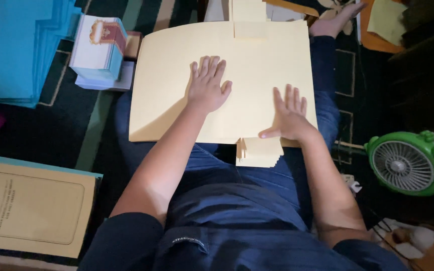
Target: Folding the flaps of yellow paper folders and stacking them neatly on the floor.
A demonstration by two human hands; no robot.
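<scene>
A large cream paper folder sheet (257, 65) lies spread across my lap, with a narrow tab sticking out at its far edge and a stack of tabs (260, 151) at its near edge. My left hand (208, 85) rests flat on the middle of the sheet, fingers spread. My right hand (290, 114) presses flat on the sheet near its right near corner, thumb out to the left. Neither hand holds anything.
A pile of blue sheets (13, 47) lies at the far left, beside a stack of white printed cards (99, 47). A tan printed folder (31, 208) sits at the near left. A green frog-shaped fan (410, 163) stands on the right. My bare foot (335, 20) shows beyond the sheet.
</scene>
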